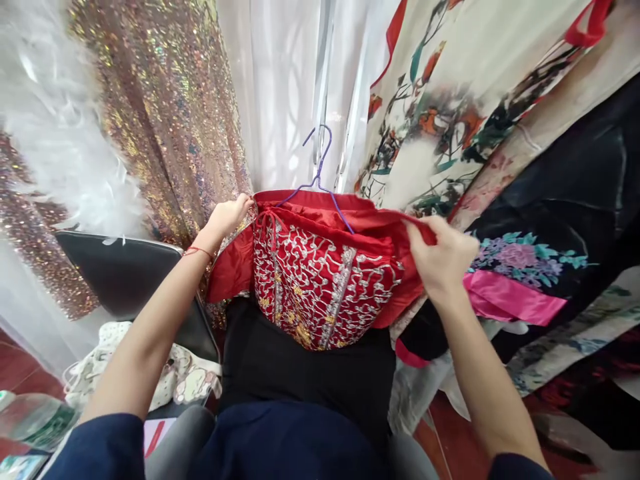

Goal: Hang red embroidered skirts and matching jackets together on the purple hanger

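A red embroidered garment [305, 280] with silver cord and gold patterns is stretched out in front of me, above a black cloth [305, 373]. My left hand [231, 217] pinches its upper left edge. At the upper right edge, my right hand [443, 253] grips the red fabric, its fingers wrapped around it. Between my hands a purple wire hanger [319, 175] stands up out of the garment's opening, its hook free in the air and its lower part hidden inside. A small red tie hangs at the garment's left side.
Sequined cloth [165, 100] and white feathers [100, 180] hang at left, over a black chair [135, 280]. A white printed bag [193, 380] and a plastic bottle [37, 420] lie lower left. Floral fabric [430, 113] and a dark embroidered garment [575, 180] hang at right.
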Tool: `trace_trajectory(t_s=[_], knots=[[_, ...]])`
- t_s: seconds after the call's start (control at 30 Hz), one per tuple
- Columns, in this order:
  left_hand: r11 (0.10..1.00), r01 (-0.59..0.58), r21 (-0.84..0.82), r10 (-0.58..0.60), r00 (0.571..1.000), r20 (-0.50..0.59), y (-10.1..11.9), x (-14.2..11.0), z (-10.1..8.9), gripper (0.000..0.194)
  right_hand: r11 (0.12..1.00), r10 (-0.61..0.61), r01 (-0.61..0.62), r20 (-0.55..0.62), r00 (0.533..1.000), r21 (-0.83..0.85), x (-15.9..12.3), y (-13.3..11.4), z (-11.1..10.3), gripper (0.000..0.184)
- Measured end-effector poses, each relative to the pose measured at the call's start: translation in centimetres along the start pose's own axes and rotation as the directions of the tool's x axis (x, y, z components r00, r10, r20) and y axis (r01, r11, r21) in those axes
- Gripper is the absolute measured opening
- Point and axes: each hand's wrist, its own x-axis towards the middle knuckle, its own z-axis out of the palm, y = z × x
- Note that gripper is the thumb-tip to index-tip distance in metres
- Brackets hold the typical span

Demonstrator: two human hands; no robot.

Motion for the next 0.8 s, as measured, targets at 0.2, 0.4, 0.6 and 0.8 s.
trace_trajectory(t_s=[0.2, 0.4, 0.6, 0.8], knots=[[0.98, -0.104, -0.167, 0.064, 0.971, -0.229, 5.7, -0.8, -4.0, 0.043, 0.991, 0.013, -0.031, -0.135, 0.991, -0.128, 0.5, -4.5, -4.3, 0.028], [0.759, -0.562, -0.328, 0.489, 0.825, -0.281, 15.6, -4.9, -3.3, 0.027, 0.984, -0.138, 0.156, 0.19, 0.972, -0.086, -6.5, -7.3, -2.2, 0.033], [0.666, -0.451, -0.593, 0.397, 0.889, -0.231, 18.2, -4.7, 1.6, 0.025, 1.0, 0.007, -0.006, 0.18, 0.984, -0.007, -8.7, -4.8, 2.8, 0.036], [0.622, -0.309, -0.72, 0.178, 0.951, -0.255, 21.3, -2.6, 4.2, 0.036, 0.985, 0.169, -0.172, 0.102, 0.98, 0.019, -6.9, -1.6, 5.4, 0.042]])
